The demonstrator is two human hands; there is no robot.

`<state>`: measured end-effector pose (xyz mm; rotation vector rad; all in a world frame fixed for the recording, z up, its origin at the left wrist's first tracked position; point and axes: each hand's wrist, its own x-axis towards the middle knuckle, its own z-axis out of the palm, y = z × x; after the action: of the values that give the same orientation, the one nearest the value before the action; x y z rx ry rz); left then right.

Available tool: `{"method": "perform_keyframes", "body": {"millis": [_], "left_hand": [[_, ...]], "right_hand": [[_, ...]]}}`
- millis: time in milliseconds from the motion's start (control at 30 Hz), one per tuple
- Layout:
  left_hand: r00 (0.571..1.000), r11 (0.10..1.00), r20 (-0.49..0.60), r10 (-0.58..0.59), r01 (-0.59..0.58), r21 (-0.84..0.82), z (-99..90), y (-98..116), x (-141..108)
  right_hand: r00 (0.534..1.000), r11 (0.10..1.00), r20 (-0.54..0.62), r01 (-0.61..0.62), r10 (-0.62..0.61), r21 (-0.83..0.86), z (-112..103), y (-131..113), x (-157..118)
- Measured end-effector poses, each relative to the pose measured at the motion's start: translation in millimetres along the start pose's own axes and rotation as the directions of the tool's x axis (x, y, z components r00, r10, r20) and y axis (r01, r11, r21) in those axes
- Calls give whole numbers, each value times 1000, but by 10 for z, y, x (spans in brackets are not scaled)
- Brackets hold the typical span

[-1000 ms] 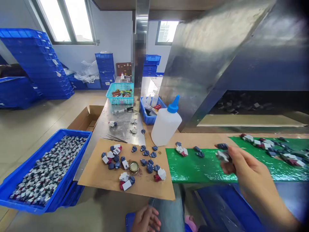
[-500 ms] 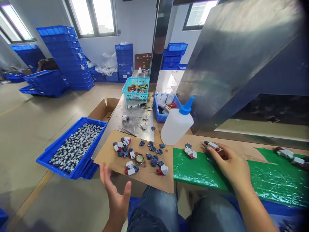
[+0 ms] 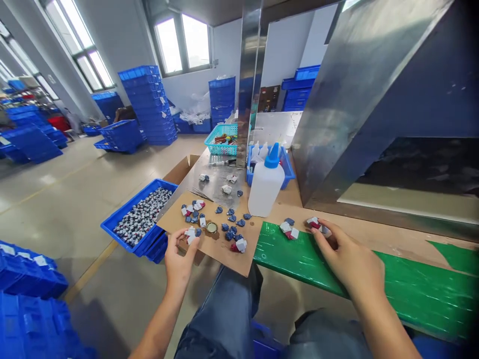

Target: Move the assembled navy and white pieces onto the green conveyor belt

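Observation:
My left hand (image 3: 180, 262) is at the near left edge of a cardboard sheet (image 3: 213, 250), thumb and fingers closed around a small white, blue and dark-red plastic piece (image 3: 192, 234). My right hand (image 3: 350, 257) rests over the green-covered bench edge, its fingertips pinching a similar white and dark-red piece (image 3: 313, 223); the palm hides part of it. Left of that hand lies another white and red piece (image 3: 289, 231). On the cardboard are several loose dark-blue parts (image 3: 231, 232), a white and red piece (image 3: 239, 246) and a round metal cap (image 3: 211, 227).
A white bottle with a blue nozzle (image 3: 266, 187) stands behind the cardboard. Tweezers (image 3: 202, 194) lie at its far edge. A blue crate of small pieces (image 3: 144, 214) is at the left. Farther back are a turquoise basket (image 3: 221, 148) and a blue bin (image 3: 287, 172). A metal panel (image 3: 348, 109) rises at right.
The view has swung left. My left hand, formerly open beside the cardboard, has moved up and closed on a piece. The piece at my right fingertips sits differently, with its red part showing.

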<state>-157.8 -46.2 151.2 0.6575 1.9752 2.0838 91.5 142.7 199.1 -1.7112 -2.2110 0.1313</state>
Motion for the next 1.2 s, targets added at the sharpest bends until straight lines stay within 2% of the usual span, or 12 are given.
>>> {"method": "perform_keyframes", "body": {"millis": [100, 267, 400, 533, 633, 700, 767, 867, 933, 1067, 1133, 1200], "left_hand": [[976, 917, 63, -210, 219, -334, -3, 294, -150], [851, 591, 364, -379, 526, -612, -42, 658, -249], [726, 256, 536, -431, 668, -699, 23, 684, -195], [635, 100, 615, -467, 729, -677, 152, 661, -229], [588, 106, 625, -513, 766, -634, 224, 660, -290], [567, 113, 642, -516, 788, -605, 248, 651, -321], [536, 58, 718, -444, 817, -574, 257, 631, -344], [492, -79, 851, -185, 856, -511, 271, 601, -381], [481, -120, 875, -65, 866, -485, 298, 582, -405], [457, -64, 887, -66, 885, -461, 396, 523, -454], [397, 19, 914, -90, 918, -397, 451, 485, -498], [328, 160, 927, -184, 940, -301, 502, 445, -565]], "right_hand": [[1000, 1000, 17, -17, 17, -18, -27, -40, -37], [999, 998, 8, -36, 36, -44, -3, -43, -26], [996, 996, -35, -81, 80, -21, 46, -1, 5], [959, 999, -283, 1, 12, 45, 109, 28, -18], [821, 987, -557, 161, -126, 13, 155, 41, -48], [736, 971, -643, 235, -210, -47, 170, 49, -69], [708, 958, -655, 270, -264, -94, 172, 50, -89], [692, 949, -660, 298, -291, -106, 167, 46, -96], [657, 937, -687, 334, -310, -104, 172, 49, -78], [576, 887, -715, 443, -396, -133, 146, 77, -89], [604, 866, -696, 496, -390, -55, 83, 68, -205], [686, 821, -637, 553, -353, 141, 12, 9, -413]]}}
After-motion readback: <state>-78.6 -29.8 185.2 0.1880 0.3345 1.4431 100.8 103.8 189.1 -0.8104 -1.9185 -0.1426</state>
